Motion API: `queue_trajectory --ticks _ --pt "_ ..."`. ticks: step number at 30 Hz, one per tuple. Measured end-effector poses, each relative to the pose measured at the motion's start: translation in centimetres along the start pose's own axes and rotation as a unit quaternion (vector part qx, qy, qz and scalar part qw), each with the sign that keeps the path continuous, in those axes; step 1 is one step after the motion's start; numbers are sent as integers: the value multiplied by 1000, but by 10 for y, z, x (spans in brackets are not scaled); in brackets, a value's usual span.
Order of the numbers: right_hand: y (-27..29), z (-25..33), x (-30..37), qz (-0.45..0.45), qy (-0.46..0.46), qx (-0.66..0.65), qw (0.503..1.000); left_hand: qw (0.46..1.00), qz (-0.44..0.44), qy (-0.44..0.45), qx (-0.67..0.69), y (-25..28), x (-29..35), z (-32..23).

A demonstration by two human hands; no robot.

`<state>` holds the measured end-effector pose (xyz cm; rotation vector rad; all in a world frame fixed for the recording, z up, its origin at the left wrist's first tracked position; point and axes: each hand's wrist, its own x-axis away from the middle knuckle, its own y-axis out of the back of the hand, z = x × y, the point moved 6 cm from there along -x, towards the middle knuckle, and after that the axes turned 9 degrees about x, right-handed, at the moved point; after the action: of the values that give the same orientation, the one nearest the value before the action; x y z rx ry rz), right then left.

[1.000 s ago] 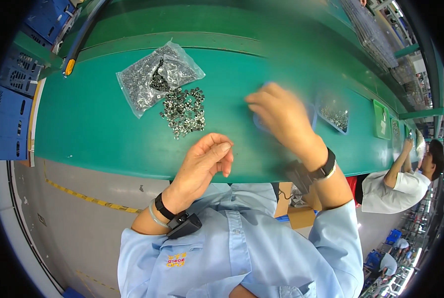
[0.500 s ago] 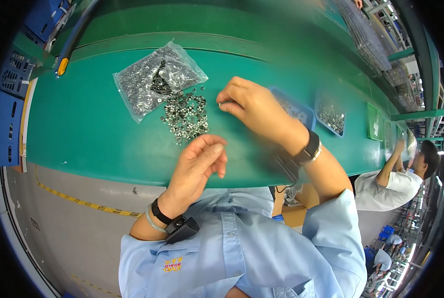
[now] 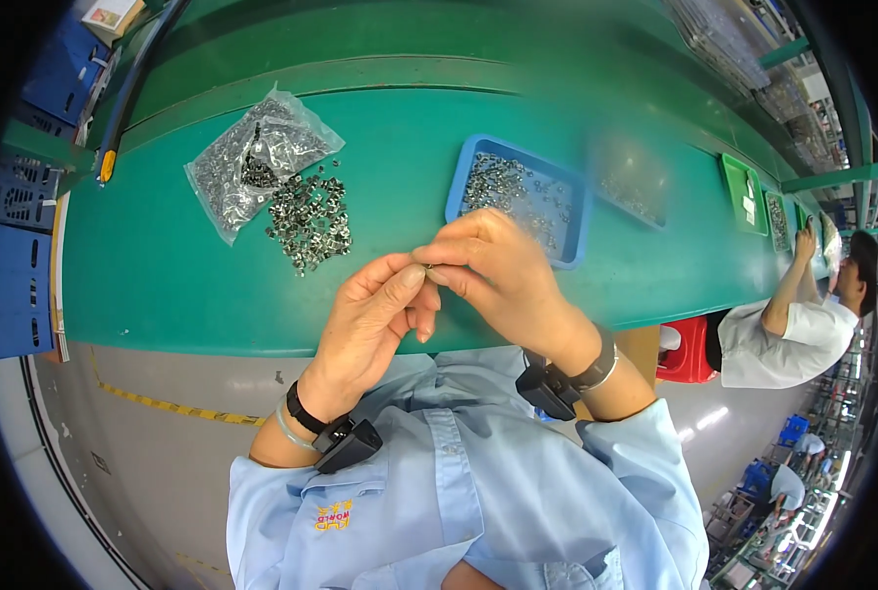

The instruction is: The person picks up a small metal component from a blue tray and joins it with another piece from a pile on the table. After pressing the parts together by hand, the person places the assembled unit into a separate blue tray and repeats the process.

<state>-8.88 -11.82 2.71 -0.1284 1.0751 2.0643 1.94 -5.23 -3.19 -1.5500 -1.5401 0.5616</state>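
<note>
My left hand and my right hand meet over the near part of the green bench, fingertips together. Pinched between them is a tiny metal piece, mostly covered by the fingers; its exact shape is too small to make out. Left of the hands lies a loose pile of small shiny metal parts. Touching the pile's far side is a clear plastic bag full of similar parts. Just beyond my right hand stands a blue tray with small metal parts scattered in it.
A second tray to the right is blurred. Farther right are a green tray and a person in a white shirt at the same bench. Blue crates stand at the left; a red stool is below the bench.
My right hand has come nearer from beside the pile and now meets my left hand at the fingertips. The view has shifted, showing more of the blue tray.
</note>
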Motion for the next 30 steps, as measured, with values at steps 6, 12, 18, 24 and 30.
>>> queue_trajectory --ticks 6,12,18,24,30 --pt "4 -7 12 -26 5 -28 999 999 -3 -1 -45 -7 -1 5" --pt "12 -4 15 -69 -21 -5 997 998 -5 -8 -66 -13 -2 4" --pt "16 5 13 -38 61 102 992 996 -32 -29 -80 -11 -3 0" --pt "17 4 12 -67 28 79 994 1000 4 0 8 -8 -7 7" --pt "14 -1 21 -103 10 61 993 1000 -22 13 -13 -14 -5 7"
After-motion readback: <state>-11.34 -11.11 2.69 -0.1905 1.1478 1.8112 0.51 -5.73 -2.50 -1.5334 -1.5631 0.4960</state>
